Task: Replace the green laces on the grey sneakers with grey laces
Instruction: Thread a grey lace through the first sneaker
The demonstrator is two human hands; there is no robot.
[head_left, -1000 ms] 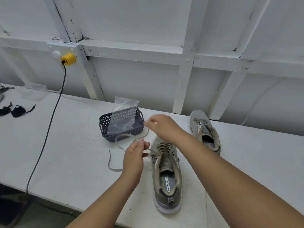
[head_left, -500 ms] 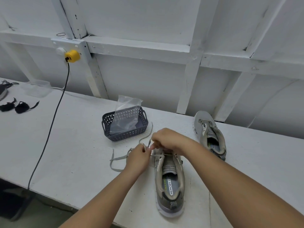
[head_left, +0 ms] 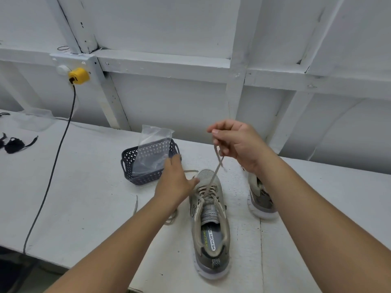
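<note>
Pulling upward, the right hand (head_left: 237,142) pinches a grey lace (head_left: 214,174) between curled fingers and draws it taut from the upper eyelets of the nearer sneaker (head_left: 209,225), which stands toe to the wall near the front edge of the worktop (head_left: 84,197). With fingers fairly straight, the left hand (head_left: 174,182) steadies the shoe's toe side; whether it holds the slack lace end is hidden. Soft and limp, the lace probably slips easily, so gripping close to its tip seems best. Light as it looks, the shoe likely shifts unless braced. A second sneaker (head_left: 261,197) sits toward the back edge, behind the right forearm.
</note>
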